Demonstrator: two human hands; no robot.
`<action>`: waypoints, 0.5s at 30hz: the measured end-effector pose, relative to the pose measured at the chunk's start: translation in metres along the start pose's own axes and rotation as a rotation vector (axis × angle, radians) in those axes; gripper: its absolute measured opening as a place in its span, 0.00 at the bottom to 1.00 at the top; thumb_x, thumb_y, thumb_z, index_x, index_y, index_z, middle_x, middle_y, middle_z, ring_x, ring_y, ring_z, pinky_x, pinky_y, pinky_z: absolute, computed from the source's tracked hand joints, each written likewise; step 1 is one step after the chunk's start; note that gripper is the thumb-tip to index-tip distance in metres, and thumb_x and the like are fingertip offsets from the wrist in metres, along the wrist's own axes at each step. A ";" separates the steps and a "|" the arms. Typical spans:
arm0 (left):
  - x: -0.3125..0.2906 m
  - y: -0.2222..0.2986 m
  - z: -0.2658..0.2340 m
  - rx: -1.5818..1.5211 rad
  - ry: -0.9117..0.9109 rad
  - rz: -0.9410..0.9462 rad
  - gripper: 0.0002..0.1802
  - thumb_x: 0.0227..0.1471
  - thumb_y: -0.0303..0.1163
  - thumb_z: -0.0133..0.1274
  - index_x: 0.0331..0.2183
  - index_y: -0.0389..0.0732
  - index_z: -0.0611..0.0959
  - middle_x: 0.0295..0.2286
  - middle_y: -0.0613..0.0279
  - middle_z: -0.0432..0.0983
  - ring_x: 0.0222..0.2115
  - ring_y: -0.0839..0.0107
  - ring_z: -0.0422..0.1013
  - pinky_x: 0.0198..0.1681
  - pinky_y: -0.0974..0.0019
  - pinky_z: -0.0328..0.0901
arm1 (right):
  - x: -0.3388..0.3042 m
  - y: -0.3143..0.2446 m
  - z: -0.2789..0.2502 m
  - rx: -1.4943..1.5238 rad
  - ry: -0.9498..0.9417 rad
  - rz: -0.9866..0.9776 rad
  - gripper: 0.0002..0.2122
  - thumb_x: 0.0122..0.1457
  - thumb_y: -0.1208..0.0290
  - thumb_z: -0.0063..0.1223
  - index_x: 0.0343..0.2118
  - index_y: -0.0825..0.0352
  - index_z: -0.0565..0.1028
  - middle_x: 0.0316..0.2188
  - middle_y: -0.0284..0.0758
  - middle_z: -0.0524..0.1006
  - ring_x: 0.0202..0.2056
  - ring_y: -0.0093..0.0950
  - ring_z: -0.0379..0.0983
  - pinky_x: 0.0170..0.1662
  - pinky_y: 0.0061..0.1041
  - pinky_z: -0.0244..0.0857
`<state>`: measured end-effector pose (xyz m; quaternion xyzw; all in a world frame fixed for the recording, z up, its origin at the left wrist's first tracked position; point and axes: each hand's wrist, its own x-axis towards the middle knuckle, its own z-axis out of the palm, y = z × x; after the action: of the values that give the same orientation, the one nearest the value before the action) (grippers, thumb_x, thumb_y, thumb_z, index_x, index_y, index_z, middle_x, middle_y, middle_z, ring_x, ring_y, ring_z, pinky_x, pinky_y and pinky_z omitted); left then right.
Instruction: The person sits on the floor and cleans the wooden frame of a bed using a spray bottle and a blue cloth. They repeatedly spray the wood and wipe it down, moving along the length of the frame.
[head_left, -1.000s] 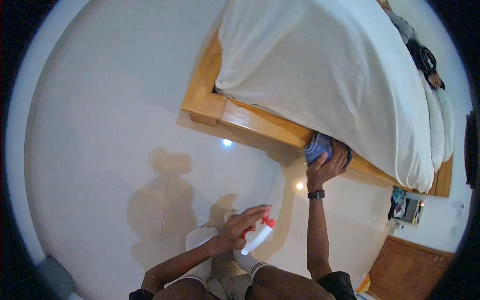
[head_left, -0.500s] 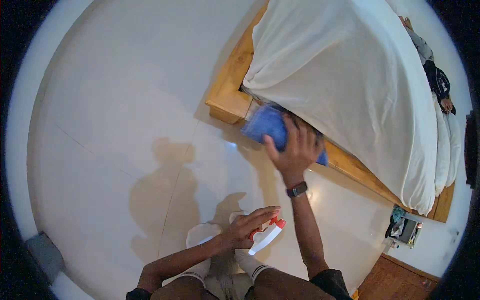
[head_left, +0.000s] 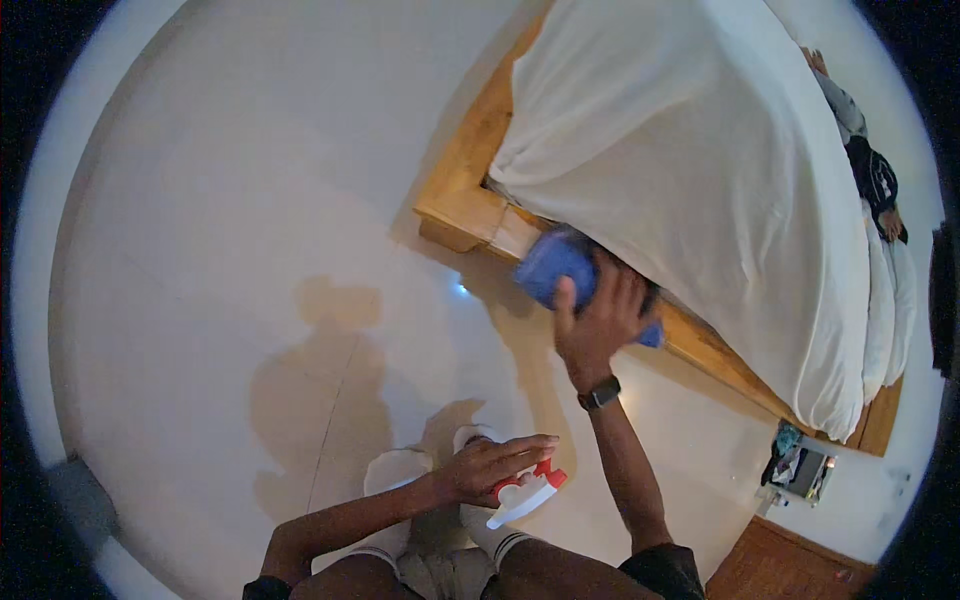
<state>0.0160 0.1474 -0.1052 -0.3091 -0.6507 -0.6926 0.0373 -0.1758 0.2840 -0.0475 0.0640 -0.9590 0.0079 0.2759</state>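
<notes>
My right hand (head_left: 603, 318), with a dark watch on the wrist, presses a blue cloth (head_left: 556, 266) onto the wooden bed frame (head_left: 465, 203). Its fingers lie spread over the bunched cloth, partly under the edge of the white sheet (head_left: 650, 150). Low in the middle, in front of my legs, my left hand (head_left: 478, 472) is closed around a spray bottle. The bottle's red and white trigger head (head_left: 530, 497) sticks out to the right; its body is hidden by the hand.
Pale floor (head_left: 230, 180) spreads to the left of the bed. A small shelf with assorted items (head_left: 803, 470) stands by the wall at right, near a brown wooden door (head_left: 790, 560). A partly seen person (head_left: 872, 170) is at the bed's far right.
My right hand has slid the blue cloth rightward along the frame, baring more wood near the corner. The spray bottle in my left hand has shifted slightly left.
</notes>
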 end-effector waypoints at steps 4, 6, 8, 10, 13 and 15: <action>-0.002 -0.019 0.001 -0.069 -0.007 0.002 0.33 0.57 0.37 0.55 0.61 0.37 0.67 0.58 0.47 0.67 0.51 0.60 0.73 0.37 0.68 0.74 | 0.005 -0.012 0.009 0.011 -0.020 -0.130 0.27 0.57 0.45 0.48 0.53 0.60 0.74 0.50 0.40 0.74 0.54 0.43 0.67 0.59 0.52 0.49; -0.004 -0.011 0.001 -0.064 -0.055 -0.106 0.32 0.58 0.36 0.53 0.61 0.37 0.67 0.58 0.47 0.67 0.52 0.58 0.73 0.36 0.68 0.75 | -0.005 0.006 0.004 0.018 0.006 -0.126 0.27 0.58 0.45 0.47 0.52 0.60 0.75 0.49 0.40 0.75 0.53 0.43 0.67 0.59 0.51 0.51; 0.011 -0.001 -0.005 -0.065 -0.011 -0.079 0.33 0.57 0.36 0.54 0.61 0.38 0.66 0.58 0.46 0.66 0.52 0.56 0.72 0.36 0.67 0.75 | -0.018 0.060 0.004 -0.009 0.079 -0.076 0.27 0.58 0.44 0.46 0.50 0.61 0.76 0.48 0.41 0.76 0.52 0.44 0.68 0.59 0.50 0.52; 0.012 0.006 -0.010 -0.126 -0.031 -0.119 0.34 0.55 0.33 0.56 0.62 0.39 0.66 0.58 0.45 0.66 0.53 0.55 0.72 0.37 0.67 0.74 | -0.033 0.119 -0.001 -0.052 0.150 -0.005 0.27 0.60 0.44 0.42 0.49 0.63 0.77 0.47 0.43 0.77 0.51 0.46 0.69 0.58 0.49 0.54; 0.018 0.009 -0.007 -0.264 -0.057 -0.148 0.36 0.52 0.28 0.58 0.61 0.40 0.66 0.58 0.43 0.65 0.55 0.53 0.69 0.39 0.65 0.74 | -0.034 0.176 -0.011 -0.069 0.269 0.071 0.27 0.62 0.43 0.40 0.48 0.62 0.78 0.45 0.42 0.79 0.52 0.45 0.70 0.59 0.52 0.53; 0.024 0.017 -0.010 -0.328 -0.047 -0.188 0.37 0.50 0.27 0.61 0.61 0.43 0.67 0.59 0.46 0.65 0.58 0.52 0.66 0.53 0.55 0.66 | -0.030 0.178 -0.019 -0.067 0.254 0.111 0.25 0.62 0.46 0.40 0.47 0.63 0.78 0.46 0.42 0.78 0.52 0.46 0.70 0.60 0.52 0.52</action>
<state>0.0005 0.1442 -0.0786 -0.2651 -0.5557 -0.7824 -0.0936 -0.1634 0.4652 -0.0437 0.0000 -0.9182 -0.0006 0.3962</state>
